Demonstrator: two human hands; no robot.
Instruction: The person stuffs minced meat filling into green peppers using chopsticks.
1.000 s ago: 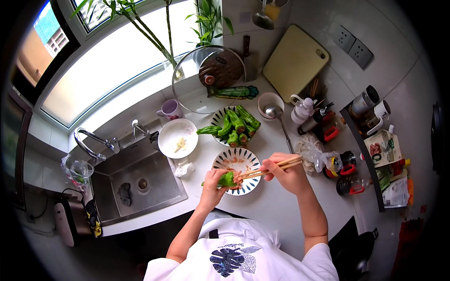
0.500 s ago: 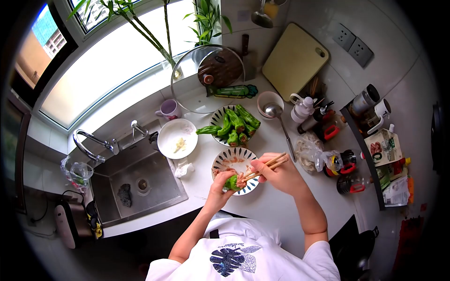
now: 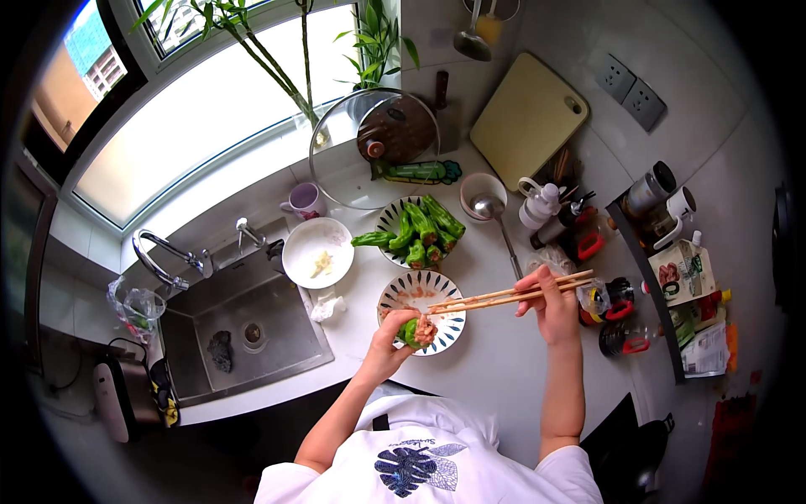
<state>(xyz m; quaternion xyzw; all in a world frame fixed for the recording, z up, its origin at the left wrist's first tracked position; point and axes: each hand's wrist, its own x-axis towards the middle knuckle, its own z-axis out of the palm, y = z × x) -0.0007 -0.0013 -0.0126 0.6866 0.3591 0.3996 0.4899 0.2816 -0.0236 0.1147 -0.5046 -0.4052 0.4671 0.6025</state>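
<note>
My left hand (image 3: 388, 334) holds a green pepper (image 3: 410, 333) stuffed with pink minced meat, just over the near edge of a patterned bowl (image 3: 447, 296) that has meat smears inside. My right hand (image 3: 553, 304) grips a pair of wooden chopsticks (image 3: 504, 296). Their tips point left and reach the meat at the pepper's open end. Behind this bowl, a second patterned plate (image 3: 388, 216) carries several green peppers (image 3: 424, 227).
A white plate (image 3: 302, 248) with chopped bits sits by the steel sink (image 3: 243, 323). A glass lid (image 3: 336, 172), a cutting board (image 3: 527, 113), a ladle in a small bowl (image 3: 483, 189) and bottles (image 3: 588, 244) crowd the counter's back and right.
My right hand has drawn back to the right, stretching the chopsticks out long toward the pepper. My left hand has kept the pepper over the bowl's near edge.
</note>
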